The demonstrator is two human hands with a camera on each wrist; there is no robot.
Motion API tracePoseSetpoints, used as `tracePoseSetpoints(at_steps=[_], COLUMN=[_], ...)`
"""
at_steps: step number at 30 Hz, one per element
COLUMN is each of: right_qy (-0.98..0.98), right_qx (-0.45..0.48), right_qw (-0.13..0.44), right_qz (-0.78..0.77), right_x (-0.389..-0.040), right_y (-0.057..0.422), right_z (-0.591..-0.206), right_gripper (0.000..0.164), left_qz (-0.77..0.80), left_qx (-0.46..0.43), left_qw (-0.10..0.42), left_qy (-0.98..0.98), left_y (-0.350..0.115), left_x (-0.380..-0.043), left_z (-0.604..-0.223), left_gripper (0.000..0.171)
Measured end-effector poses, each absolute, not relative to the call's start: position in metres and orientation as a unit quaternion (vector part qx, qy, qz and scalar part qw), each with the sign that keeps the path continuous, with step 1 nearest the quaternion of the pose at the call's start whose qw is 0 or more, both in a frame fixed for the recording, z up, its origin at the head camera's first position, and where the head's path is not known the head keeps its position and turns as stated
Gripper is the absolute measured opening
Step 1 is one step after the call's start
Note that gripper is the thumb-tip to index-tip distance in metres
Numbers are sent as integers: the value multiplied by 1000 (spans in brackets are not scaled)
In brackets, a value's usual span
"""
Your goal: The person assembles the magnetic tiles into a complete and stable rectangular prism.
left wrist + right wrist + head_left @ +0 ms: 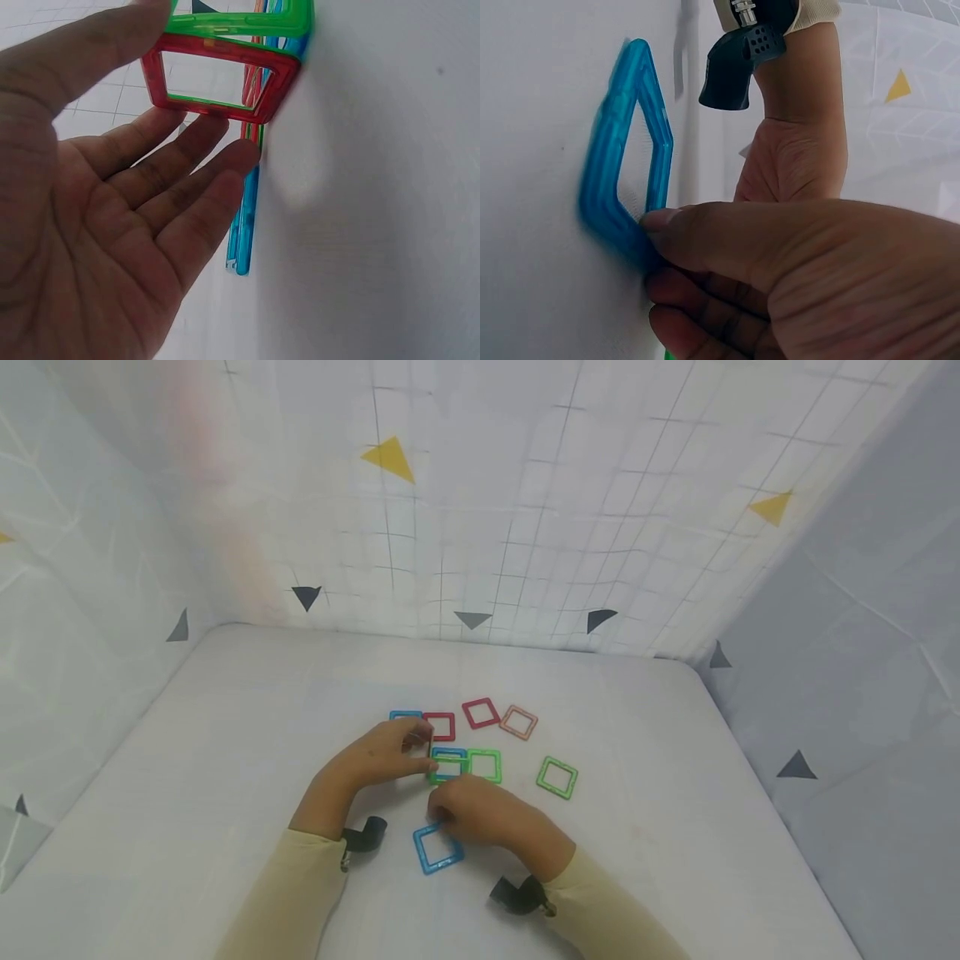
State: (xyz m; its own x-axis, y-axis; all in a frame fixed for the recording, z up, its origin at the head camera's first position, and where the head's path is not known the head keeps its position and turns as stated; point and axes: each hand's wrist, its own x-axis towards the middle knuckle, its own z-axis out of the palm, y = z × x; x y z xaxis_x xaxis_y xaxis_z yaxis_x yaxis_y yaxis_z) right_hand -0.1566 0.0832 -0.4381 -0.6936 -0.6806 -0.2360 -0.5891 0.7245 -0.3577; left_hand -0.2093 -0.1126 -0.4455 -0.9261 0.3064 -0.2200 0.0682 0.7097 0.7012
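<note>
My left hand (390, 750) holds an upright red square magnetic tile (217, 112) by its edges, thumb at one end and fingertips at the other. Joined to that tile is a green square tile (301, 19), with a blue tile (448, 750) close by and another green tile (486, 780) to the right. Nearer the body, my right hand (480, 810) pinches one corner of a blue square tile (600, 165) between thumb and curled fingers. That blue tile looks tilted against the white tabletop; whether it touches the surface I cannot tell.
Behind the left hand lie a partly hidden blue tile (405, 713) and a red tile (453, 727). Farther right are another red tile (486, 724), an orange tile (526, 712) and a green tile (542, 772). White patterned sheets (480, 527) surround the table (637, 877).
</note>
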Motion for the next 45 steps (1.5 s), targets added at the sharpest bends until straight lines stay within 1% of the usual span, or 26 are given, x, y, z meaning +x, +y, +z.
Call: tracePoseSetpoints(at_steps=[4,13,20,34,45], right_qy=[914,911,918,928,935], right_qx=[-348,-366,-338,-311,-292], right_qw=[176,162,171,164,160], right_qz=[-114,-104,-117,-122,-126], right_x=[-155,-153,-157,-162,-166], right_y=[82,85,90,109,119], right_z=[-438,-435,-428,-408,-399], right_gripper=[17,20,22,16,15], left_qz=[365,368,368,372,378], left_qx=[104,106,112,115,116], left_qw=[160,165,166,163,166], left_qy=[911,909,908,907,903], left_y=[-113,-113,-114,-113,-114], left_x=[-209,-210,-210,-212,-213], left_z=[-445,-446,-445,-448,-449], left_gripper=[62,62,61,63,62])
